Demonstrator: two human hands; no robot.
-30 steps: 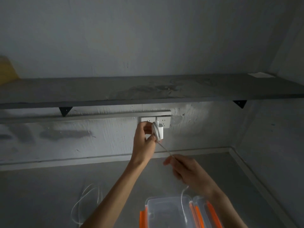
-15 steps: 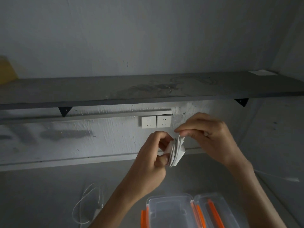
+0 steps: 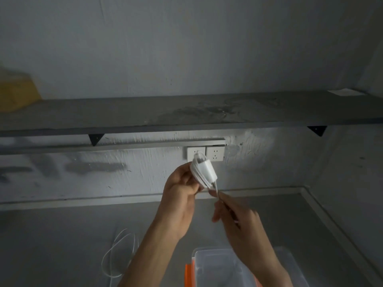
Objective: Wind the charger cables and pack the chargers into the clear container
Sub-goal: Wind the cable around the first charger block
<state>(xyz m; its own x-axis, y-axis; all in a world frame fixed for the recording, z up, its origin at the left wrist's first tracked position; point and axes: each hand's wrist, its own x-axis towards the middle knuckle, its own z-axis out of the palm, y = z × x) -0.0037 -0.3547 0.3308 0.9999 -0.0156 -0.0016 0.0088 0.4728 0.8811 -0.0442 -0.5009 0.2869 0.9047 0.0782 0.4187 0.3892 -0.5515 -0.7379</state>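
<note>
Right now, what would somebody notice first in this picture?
The white charger with its cable wound around it, held up in the left hand before the wall sockets. The right hand pinches the cable's loose end just below. A clear container waits underneath.

No text, label, brand or number is readable anywhere here.

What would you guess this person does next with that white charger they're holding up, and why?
Probably one more wrap, or tucking in the end. The left hand holds the white charger with cable coiled around it, while the right hand pinches a short loose tail below. The clear container waits underneath, so packing likely follows.
</note>
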